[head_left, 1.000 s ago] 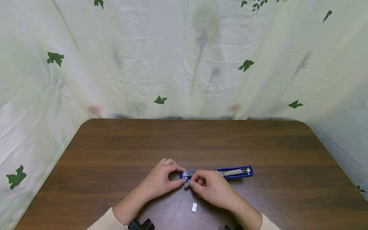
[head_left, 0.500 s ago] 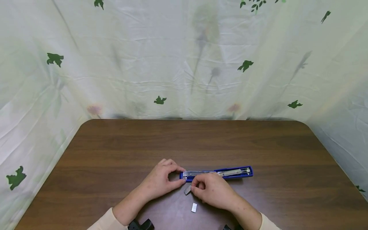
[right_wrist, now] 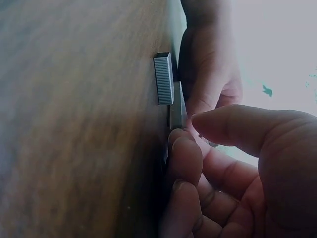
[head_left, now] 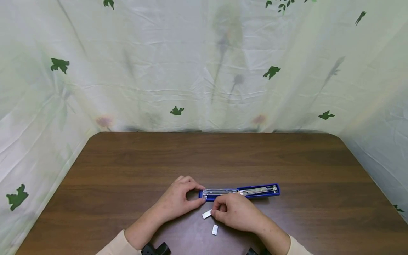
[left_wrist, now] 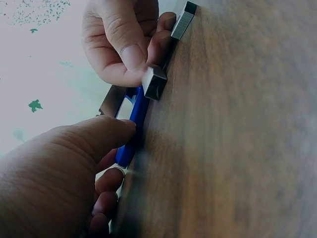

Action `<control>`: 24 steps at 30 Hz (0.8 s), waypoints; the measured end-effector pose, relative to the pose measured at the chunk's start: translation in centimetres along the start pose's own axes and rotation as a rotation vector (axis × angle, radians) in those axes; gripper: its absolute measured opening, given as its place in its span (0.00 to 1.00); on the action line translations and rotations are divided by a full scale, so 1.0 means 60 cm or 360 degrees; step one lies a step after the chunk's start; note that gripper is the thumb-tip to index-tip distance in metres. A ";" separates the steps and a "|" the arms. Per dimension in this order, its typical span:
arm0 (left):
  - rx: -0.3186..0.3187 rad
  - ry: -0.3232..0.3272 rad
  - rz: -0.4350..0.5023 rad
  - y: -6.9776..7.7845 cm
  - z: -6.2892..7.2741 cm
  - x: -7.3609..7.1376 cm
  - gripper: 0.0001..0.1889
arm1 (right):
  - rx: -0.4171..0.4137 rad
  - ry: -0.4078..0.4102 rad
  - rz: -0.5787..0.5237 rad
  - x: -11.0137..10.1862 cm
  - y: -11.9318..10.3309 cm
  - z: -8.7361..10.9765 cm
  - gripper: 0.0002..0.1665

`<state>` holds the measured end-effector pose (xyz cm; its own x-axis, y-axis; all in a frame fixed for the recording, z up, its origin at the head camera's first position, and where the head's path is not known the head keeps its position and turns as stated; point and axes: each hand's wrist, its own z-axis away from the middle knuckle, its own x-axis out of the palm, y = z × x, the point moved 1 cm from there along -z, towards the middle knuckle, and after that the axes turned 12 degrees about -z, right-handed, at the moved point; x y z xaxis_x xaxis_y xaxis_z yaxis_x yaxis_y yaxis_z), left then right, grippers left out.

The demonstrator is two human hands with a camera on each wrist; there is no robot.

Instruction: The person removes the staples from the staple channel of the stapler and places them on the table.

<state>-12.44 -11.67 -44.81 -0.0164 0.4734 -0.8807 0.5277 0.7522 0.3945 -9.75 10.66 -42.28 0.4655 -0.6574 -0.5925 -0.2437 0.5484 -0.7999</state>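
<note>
An opened blue stapler [head_left: 258,191] lies on the table, its metal staple channel showing. My left hand [head_left: 176,199] holds its left end between thumb and index finger; the left wrist view shows the thumb [left_wrist: 106,134] along the blue side. Just in front of the stapler, my right hand [head_left: 237,211] pinches one end of a short strip of staples [head_left: 207,214] between thumb and fingertips. This strip [left_wrist: 154,82] is close over the tabletop. A second staple strip [head_left: 215,230] lies loose nearer to me, its ridged side visible in the right wrist view.
The brown wooden table [head_left: 143,156] has rounded far corners. Behind it and at both sides hangs a pale curtain [head_left: 197,63] with green leaf prints. A black wrist device [head_left: 156,249] shows at the left wrist by the front edge.
My right hand has drawn the staple strip away from the stapler's left end, toward me, and the strip has turned to show its pale face. The left hand stays on the stapler.
</note>
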 end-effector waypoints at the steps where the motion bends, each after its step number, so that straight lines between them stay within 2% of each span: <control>1: -0.0004 -0.0005 -0.0001 0.000 0.000 0.000 0.14 | -0.0001 -0.0001 0.0003 0.000 0.000 0.000 0.08; 24: -0.0017 -0.0024 -0.0005 -0.001 -0.001 0.000 0.14 | 0.0003 -0.0011 0.0014 -0.004 -0.001 0.000 0.09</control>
<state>-12.51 -11.67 -44.81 -0.0051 0.4643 -0.8857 0.5186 0.7585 0.3947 -9.85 10.79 -42.12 0.4693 -0.6491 -0.5987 -0.2462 0.5550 -0.7946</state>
